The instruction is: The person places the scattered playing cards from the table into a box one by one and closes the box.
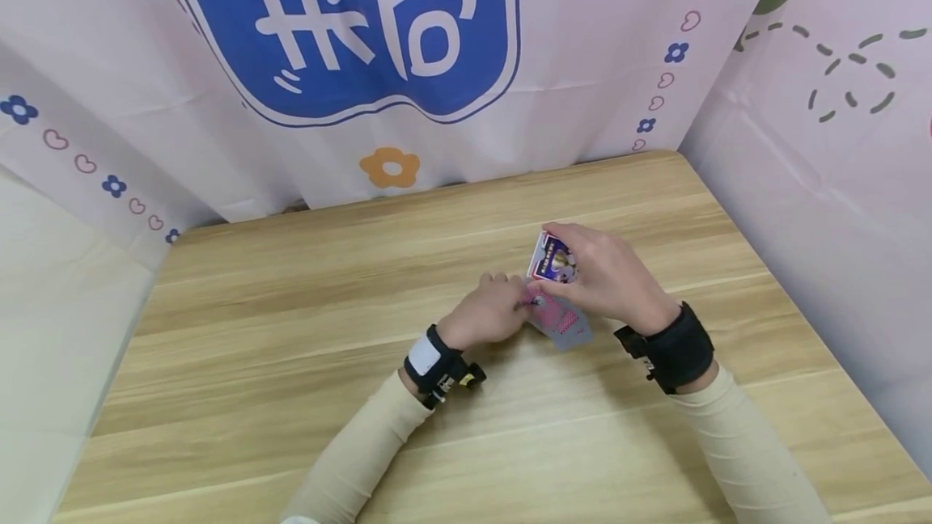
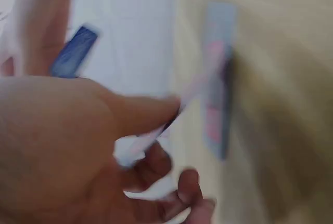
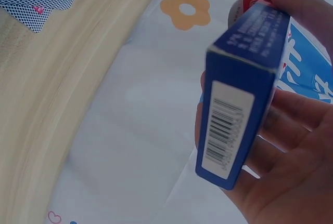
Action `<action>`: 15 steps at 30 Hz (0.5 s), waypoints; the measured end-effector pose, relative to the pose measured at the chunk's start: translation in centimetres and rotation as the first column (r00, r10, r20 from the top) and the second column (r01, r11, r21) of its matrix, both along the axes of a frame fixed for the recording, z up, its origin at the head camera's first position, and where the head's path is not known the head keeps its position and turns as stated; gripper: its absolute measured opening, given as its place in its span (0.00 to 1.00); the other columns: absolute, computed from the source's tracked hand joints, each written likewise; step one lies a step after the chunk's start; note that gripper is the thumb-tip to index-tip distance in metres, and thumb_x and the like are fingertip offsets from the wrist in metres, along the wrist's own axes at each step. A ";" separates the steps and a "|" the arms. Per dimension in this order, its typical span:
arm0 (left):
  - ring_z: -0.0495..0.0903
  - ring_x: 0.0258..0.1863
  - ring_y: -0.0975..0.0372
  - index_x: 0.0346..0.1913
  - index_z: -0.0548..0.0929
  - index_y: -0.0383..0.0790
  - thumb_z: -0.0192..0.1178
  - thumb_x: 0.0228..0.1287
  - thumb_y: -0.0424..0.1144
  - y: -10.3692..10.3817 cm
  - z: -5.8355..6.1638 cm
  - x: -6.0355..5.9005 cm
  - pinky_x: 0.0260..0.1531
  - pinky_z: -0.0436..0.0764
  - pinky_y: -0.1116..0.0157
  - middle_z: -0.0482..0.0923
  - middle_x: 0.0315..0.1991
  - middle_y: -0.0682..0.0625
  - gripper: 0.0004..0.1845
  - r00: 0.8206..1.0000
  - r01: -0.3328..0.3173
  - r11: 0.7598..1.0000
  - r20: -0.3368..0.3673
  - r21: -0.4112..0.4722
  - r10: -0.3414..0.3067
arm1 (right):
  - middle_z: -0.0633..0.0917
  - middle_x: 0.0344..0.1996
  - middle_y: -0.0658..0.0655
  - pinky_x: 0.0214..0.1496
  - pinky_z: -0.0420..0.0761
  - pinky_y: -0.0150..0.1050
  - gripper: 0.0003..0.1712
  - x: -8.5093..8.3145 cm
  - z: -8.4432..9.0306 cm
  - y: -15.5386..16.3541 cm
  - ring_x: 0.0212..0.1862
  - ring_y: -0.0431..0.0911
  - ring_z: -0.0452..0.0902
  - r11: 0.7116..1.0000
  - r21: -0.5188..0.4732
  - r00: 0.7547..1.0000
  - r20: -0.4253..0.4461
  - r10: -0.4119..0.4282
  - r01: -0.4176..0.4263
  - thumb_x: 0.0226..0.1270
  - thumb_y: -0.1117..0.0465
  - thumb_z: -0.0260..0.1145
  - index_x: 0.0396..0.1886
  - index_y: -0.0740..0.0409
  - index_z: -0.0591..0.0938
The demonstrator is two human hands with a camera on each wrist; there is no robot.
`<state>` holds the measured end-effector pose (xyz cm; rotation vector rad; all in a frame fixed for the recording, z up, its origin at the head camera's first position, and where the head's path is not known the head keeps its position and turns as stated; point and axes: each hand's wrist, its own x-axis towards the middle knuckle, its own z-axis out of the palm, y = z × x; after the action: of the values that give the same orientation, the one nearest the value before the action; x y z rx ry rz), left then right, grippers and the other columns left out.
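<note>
Blue card box (image 3: 242,96) gripped in right hand (image 1: 607,273) fingers, left hand (image 1: 486,312) fingers pinching cards (image 1: 559,320).

The blue card box (image 3: 240,96) is held off the table, barcode end showing. Patterned-back cards (image 1: 559,319) lie spread on the wood just beside it.

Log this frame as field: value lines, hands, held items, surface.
left hand: pinches playing cards at their edge
right hand: grips blue card box, barcode end toward the right wrist camera
cards: patterned backs up, fanned, low over the table
surface: wooden table
backdrop: pink printed cloth with blue logo
left wrist view: blurred
</note>
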<state>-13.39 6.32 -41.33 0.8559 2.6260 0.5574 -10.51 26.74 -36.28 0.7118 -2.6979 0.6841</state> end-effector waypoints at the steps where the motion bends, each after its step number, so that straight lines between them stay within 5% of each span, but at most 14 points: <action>1: 0.78 0.42 0.57 0.53 0.81 0.39 0.54 0.81 0.45 -0.3 0.4 -0.3 0.49 0.79 0.59 0.80 0.41 0.48 0.13 1.000 -0.006 0.997 0.022 0.071 0.004 | 0.89 0.53 0.64 0.43 0.87 0.46 0.47 0.0 0.0 0.0 0.42 0.50 0.87 1.000 -0.001 1.000 -0.002 0.002 -0.002 0.54 0.44 0.84 0.67 0.66 0.78; 4: 0.79 0.33 0.59 0.59 0.79 0.37 0.50 0.84 0.45 -1.4 1.8 -0.8 0.38 0.82 0.60 0.79 0.37 0.48 0.16 0.992 -0.122 0.954 0.020 0.274 0.121 | 0.89 0.51 0.64 0.40 0.86 0.44 0.47 0.0 0.0 0.0 0.40 0.49 0.85 1.000 -0.004 1.000 -0.013 0.006 -0.006 0.56 0.45 0.84 0.67 0.68 0.78; 8: 0.72 0.25 0.60 0.64 0.74 0.37 0.50 0.84 0.50 -2.2 3.9 -0.8 0.29 0.74 0.61 0.77 0.34 0.48 0.21 0.950 -0.260 0.798 -0.004 0.544 0.312 | 0.89 0.49 0.65 0.39 0.86 0.45 0.46 -0.1 0.0 0.0 0.39 0.50 0.85 1.000 -0.003 0.999 -0.044 0.001 -0.001 0.56 0.46 0.84 0.66 0.69 0.78; 11: 0.69 0.23 0.61 0.65 0.73 0.40 0.51 0.84 0.48 -2.2 4.6 -0.5 0.24 0.69 0.65 0.81 0.36 0.48 0.18 0.945 -0.233 0.700 -0.014 0.675 0.328 | 0.89 0.49 0.66 0.40 0.86 0.46 0.45 -0.2 0.0 0.1 0.39 0.51 0.86 1.000 -0.005 0.998 -0.057 -0.005 0.005 0.55 0.48 0.84 0.65 0.70 0.78; 15: 0.69 0.23 0.62 0.67 0.72 0.40 0.51 0.84 0.47 -1.8 4.8 -0.1 0.24 0.70 0.67 0.85 0.42 0.46 0.19 0.955 -0.172 0.692 -0.053 0.701 0.290 | 0.89 0.48 0.66 0.40 0.87 0.47 0.46 -0.2 0.0 0.1 0.39 0.51 0.87 1.000 -0.011 0.998 -0.060 -0.009 0.009 0.56 0.47 0.84 0.66 0.70 0.78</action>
<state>-13.50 4.53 -36.57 0.7662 2.6857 1.6912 -10.68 26.84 -36.28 0.7060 -2.6394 0.6634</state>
